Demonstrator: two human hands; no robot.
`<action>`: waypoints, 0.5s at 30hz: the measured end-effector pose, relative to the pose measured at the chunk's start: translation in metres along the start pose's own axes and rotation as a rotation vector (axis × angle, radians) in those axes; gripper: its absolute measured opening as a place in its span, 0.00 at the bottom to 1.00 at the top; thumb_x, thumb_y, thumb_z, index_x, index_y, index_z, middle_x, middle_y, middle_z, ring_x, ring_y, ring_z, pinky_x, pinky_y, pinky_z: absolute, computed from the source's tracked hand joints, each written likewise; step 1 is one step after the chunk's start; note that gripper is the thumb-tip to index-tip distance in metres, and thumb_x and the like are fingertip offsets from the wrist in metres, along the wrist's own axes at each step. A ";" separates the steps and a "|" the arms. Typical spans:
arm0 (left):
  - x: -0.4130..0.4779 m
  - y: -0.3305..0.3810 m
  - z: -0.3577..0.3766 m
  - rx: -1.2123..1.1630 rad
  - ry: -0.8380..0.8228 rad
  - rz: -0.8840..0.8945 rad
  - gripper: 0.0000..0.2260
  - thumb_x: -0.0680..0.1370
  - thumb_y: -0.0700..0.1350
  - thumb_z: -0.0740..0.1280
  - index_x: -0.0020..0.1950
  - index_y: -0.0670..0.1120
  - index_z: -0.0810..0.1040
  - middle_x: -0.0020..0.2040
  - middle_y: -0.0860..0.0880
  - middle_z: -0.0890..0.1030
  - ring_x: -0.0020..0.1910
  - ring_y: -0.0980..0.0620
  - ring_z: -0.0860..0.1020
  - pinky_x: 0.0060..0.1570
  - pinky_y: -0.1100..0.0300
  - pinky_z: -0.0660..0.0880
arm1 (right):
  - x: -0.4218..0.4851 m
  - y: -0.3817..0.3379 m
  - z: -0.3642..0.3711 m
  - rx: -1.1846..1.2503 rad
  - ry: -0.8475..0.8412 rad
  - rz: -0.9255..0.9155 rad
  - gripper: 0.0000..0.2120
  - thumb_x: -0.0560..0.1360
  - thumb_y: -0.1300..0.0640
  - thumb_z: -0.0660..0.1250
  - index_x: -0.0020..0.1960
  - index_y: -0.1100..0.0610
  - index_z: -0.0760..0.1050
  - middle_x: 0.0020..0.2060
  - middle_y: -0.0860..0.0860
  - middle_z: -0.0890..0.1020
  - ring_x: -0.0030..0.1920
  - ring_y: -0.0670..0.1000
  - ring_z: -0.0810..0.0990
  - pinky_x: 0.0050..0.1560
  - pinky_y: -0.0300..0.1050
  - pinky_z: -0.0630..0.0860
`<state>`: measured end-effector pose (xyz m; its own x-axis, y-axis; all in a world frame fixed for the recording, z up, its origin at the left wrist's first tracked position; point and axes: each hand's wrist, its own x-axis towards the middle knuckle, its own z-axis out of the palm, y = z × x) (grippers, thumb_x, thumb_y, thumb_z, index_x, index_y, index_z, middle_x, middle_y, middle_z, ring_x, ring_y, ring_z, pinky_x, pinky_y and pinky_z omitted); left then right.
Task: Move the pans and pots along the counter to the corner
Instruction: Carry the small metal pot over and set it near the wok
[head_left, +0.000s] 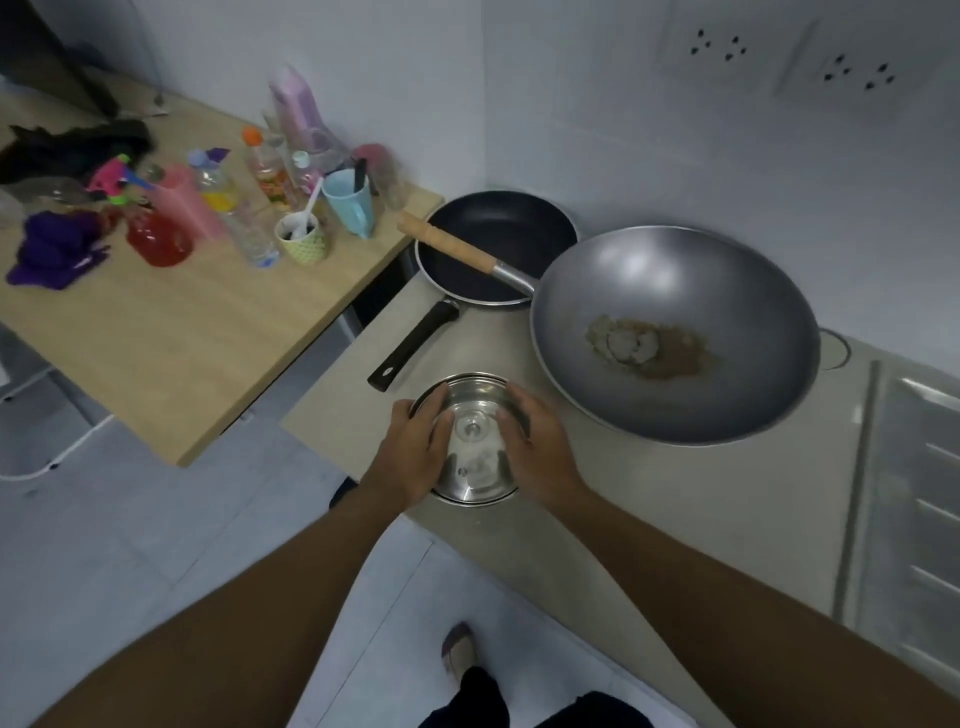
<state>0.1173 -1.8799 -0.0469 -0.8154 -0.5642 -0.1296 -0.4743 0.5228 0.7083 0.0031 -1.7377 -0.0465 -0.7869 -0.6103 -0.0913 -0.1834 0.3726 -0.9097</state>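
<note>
A small steel pot with a glass lid (474, 441) stands near the front edge of the grey counter (649, 499). My left hand (415, 447) grips its left side and my right hand (535, 441) grips its right side. Behind it, a large grey wok (675, 332) with brown residue rests on the counter, its wooden handle (447, 244) lying over a black frying pan (498, 244). The frying pan sits in the corner by the wall, its black handle (410, 345) pointing toward me.
A wooden table (171, 338) to the left holds bottles, a blue mug (350, 202), a cup and purple cloth. A steel sink drainboard (914, 499) lies at the right. White tiled walls with sockets rise behind. My foot (460, 649) shows on the floor below.
</note>
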 end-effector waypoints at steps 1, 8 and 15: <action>0.005 -0.005 0.000 -0.002 -0.001 0.003 0.20 0.84 0.56 0.52 0.77 0.58 0.62 0.62 0.49 0.67 0.51 0.68 0.70 0.55 0.70 0.65 | 0.002 0.001 0.005 -0.013 0.007 0.007 0.20 0.82 0.57 0.62 0.73 0.59 0.70 0.66 0.55 0.74 0.66 0.47 0.72 0.70 0.41 0.66; 0.024 -0.019 0.000 -0.053 0.023 0.120 0.16 0.84 0.55 0.52 0.71 0.55 0.64 0.68 0.43 0.67 0.62 0.43 0.75 0.64 0.45 0.75 | 0.014 -0.001 0.022 -0.194 0.051 -0.055 0.20 0.83 0.59 0.58 0.74 0.60 0.68 0.67 0.57 0.71 0.66 0.52 0.70 0.69 0.39 0.65; 0.052 -0.019 -0.018 0.399 -0.037 0.305 0.37 0.82 0.63 0.36 0.77 0.40 0.64 0.77 0.39 0.64 0.77 0.38 0.60 0.74 0.41 0.60 | 0.031 -0.007 0.027 -0.763 0.061 -0.180 0.25 0.84 0.55 0.54 0.78 0.64 0.57 0.77 0.62 0.62 0.78 0.60 0.57 0.78 0.54 0.55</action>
<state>0.0895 -1.9303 -0.0545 -0.9446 -0.3279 0.0125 -0.2962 0.8684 0.3978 -0.0042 -1.7782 -0.0540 -0.7336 -0.6756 0.0736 -0.6477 0.6624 -0.3764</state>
